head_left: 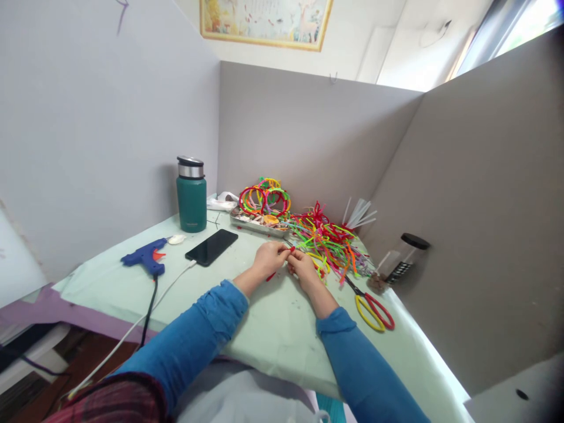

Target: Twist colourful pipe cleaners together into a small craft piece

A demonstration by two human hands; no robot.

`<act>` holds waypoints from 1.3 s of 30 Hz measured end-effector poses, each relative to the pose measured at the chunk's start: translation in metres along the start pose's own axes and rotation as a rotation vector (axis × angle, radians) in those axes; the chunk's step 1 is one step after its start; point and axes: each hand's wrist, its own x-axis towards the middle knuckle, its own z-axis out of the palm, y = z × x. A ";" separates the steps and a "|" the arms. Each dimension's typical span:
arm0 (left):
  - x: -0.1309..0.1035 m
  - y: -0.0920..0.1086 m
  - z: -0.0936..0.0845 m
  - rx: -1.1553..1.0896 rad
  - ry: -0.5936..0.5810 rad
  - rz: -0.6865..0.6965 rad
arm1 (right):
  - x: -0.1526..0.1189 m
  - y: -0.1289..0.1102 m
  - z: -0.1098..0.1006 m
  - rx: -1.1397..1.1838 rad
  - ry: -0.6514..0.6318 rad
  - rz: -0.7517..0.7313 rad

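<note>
Both hands meet over the middle of the table, fingertips pinched close together. My left hand (269, 258) is closed on a red pipe cleaner (270, 277), whose one end sticks out below the palm. A bit of red also shows between the fingertips of the two hands. My right hand (304, 269) is closed on the same pipe cleaner from the right; its exact grip is partly hidden by the fingers. Just beyond the right hand spreads a tangled pile of coloured pipe cleaners (324, 232).
Behind the hands is a metal tray (259, 226) with pipe-cleaner rings (264, 200). Scissors (372, 308) lie at right, near a clear jar (405, 258) and white glue sticks (360, 214). At left are a phone (212, 247), blue glue gun (147, 257) and green bottle (191, 200). Grey partitions (308, 129) enclose the table.
</note>
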 end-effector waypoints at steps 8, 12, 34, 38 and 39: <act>0.000 -0.001 -0.001 0.009 0.006 0.014 | 0.001 0.001 -0.002 0.039 -0.004 0.023; 0.001 -0.003 0.001 0.035 0.009 0.014 | 0.001 -0.002 -0.001 0.076 0.016 0.065; 0.000 -0.004 0.005 0.030 -0.015 0.018 | 0.002 -0.003 -0.001 0.170 0.054 0.099; 0.000 -0.004 0.004 0.038 -0.021 -0.031 | 0.002 -0.004 -0.001 0.171 0.085 0.116; -0.001 -0.003 0.004 0.048 -0.025 -0.039 | 0.002 -0.005 0.000 0.173 0.097 0.118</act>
